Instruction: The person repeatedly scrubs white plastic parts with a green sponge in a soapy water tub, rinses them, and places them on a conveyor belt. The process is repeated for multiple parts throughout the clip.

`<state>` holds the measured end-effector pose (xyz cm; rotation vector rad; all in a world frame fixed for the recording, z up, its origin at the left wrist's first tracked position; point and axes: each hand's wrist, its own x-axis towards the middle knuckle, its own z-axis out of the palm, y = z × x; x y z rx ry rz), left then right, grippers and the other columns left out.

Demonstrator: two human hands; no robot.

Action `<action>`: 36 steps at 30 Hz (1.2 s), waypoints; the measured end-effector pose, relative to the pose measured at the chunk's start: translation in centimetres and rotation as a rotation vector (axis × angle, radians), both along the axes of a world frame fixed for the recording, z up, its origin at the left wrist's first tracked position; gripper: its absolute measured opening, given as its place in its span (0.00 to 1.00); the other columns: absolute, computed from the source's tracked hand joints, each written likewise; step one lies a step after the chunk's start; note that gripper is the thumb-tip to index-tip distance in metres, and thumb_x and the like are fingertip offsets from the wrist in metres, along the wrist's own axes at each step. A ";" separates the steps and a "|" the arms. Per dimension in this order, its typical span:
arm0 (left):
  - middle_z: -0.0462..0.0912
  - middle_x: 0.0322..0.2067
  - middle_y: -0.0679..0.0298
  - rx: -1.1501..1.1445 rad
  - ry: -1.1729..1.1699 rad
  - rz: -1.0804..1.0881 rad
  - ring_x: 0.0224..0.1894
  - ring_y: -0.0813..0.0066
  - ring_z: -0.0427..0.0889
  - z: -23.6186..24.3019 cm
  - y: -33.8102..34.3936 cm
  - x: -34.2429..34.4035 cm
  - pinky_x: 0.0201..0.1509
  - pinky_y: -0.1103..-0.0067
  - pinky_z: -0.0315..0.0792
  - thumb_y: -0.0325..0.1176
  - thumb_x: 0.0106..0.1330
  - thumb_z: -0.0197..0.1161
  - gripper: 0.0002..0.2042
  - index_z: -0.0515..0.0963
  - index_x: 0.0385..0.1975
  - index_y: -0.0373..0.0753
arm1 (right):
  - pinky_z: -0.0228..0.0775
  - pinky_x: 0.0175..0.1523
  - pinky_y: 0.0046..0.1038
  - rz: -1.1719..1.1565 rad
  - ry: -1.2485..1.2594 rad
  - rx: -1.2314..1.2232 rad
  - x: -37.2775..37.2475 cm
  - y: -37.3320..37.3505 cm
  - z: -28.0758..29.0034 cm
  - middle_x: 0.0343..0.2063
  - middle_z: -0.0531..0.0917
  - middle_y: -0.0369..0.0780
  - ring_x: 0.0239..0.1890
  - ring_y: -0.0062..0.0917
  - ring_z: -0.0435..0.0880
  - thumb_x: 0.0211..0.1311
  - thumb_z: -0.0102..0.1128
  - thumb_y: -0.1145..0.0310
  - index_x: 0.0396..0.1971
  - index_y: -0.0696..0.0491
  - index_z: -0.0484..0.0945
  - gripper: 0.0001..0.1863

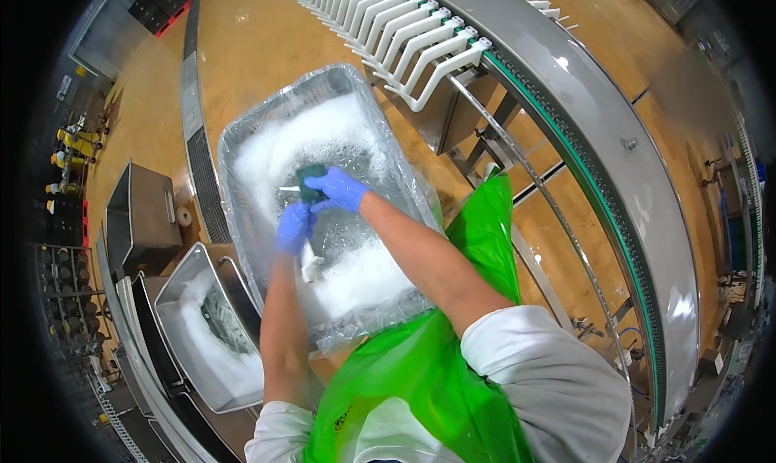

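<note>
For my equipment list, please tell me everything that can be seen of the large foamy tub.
The large tub is rectangular with rounded corners and looks grey. A clear, wrinkled plastic liner folds over its rim. It stands open side up, holding liquid and white foam, clearer in the middle. The curved conveyor lies to its right. The green apron overlaps its near edge; whether they touch, I cannot tell.

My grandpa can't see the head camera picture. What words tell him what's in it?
A person's blue-gloved right hand holds a green scouring pad over foamy water in a plastic-lined tub, while the blue-gloved left hand holds a white piece. A metal basin of suds stands at left; a curved conveyor with white arms runs along the right.
</note>
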<state>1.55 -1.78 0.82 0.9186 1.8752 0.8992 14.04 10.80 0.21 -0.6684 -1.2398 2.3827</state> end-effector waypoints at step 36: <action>0.68 0.18 0.72 0.248 -0.317 0.280 0.17 0.85 0.66 10.0 -0.4 3.9 0.17 0.85 0.63 0.53 0.72 0.48 0.20 0.75 0.32 0.41 | 0.73 0.34 0.24 -0.020 0.001 0.483 4.2 -0.5 14.0 0.29 0.82 0.36 0.31 0.18 0.78 0.62 0.58 0.64 0.41 0.61 0.80 0.15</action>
